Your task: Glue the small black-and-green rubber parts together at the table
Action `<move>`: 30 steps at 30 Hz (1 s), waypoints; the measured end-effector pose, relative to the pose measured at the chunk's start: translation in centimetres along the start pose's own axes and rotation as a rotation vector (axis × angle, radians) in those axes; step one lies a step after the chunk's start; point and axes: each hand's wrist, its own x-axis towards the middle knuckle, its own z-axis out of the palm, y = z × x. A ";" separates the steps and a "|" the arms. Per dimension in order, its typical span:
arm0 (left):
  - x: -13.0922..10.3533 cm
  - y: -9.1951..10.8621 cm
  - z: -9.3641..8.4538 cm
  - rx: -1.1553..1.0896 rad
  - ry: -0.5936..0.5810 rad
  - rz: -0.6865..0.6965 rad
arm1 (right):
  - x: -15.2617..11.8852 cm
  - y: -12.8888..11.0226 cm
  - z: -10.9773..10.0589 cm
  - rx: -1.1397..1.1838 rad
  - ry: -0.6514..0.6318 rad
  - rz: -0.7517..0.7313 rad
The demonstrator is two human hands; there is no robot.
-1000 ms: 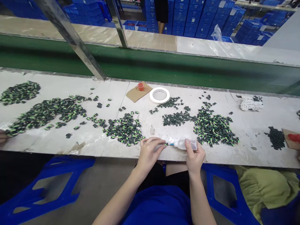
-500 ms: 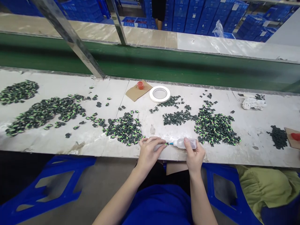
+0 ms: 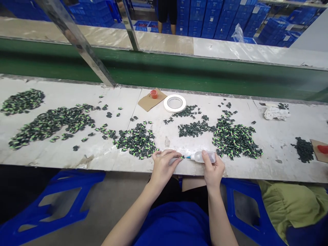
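Observation:
My left hand (image 3: 165, 164) pinches a small black-and-green part (image 3: 182, 157) between thumb and fingertips, just above the table's front edge. In my right hand (image 3: 214, 169) is a clear squeeze bottle (image 3: 203, 157), lying sideways with its blue needle tip (image 3: 188, 157) pointing left. The tip meets or nearly meets the part; I cannot tell if they touch. Left of my left hand is a pile of black-and-green parts (image 3: 137, 140). Beyond the bottle lie a heap of small dark pieces (image 3: 194, 128) and another black-and-green pile (image 3: 234, 138).
A white tape roll (image 3: 167, 104) and a red cup (image 3: 153, 94) on cardboard (image 3: 146, 103) sit farther back. More piles (image 3: 51, 123) spread leftward. At right are a crumpled white cloth (image 3: 276, 113) and black pieces (image 3: 304, 150). A metal post (image 3: 84, 51) rises behind; a person (image 3: 167, 15) stands beyond.
My hands, the bottle and the small part hold almost the same position. The person in the background has shifted left, and both legs now show.

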 end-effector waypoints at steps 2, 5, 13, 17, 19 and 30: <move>0.0 0.0 0.0 -0.001 -0.001 0.005 | 0.0 -0.1 0.0 0.016 0.012 0.012; 0.0 0.0 0.0 -0.002 0.008 0.005 | 0.0 -0.3 0.0 0.034 0.015 0.024; 0.1 -0.1 0.2 -0.014 0.012 -0.002 | 0.1 -0.3 0.0 0.005 -0.031 0.011; 0.1 0.0 0.1 -0.025 0.005 -0.013 | 0.1 -0.3 0.1 0.002 -0.027 0.021; 0.1 0.0 0.1 -0.024 0.001 -0.015 | 0.0 -0.3 0.2 0.006 -0.010 0.024; 0.6 0.3 -0.8 -0.057 -0.127 -0.070 | 0.7 1.4 -0.4 0.365 0.135 0.068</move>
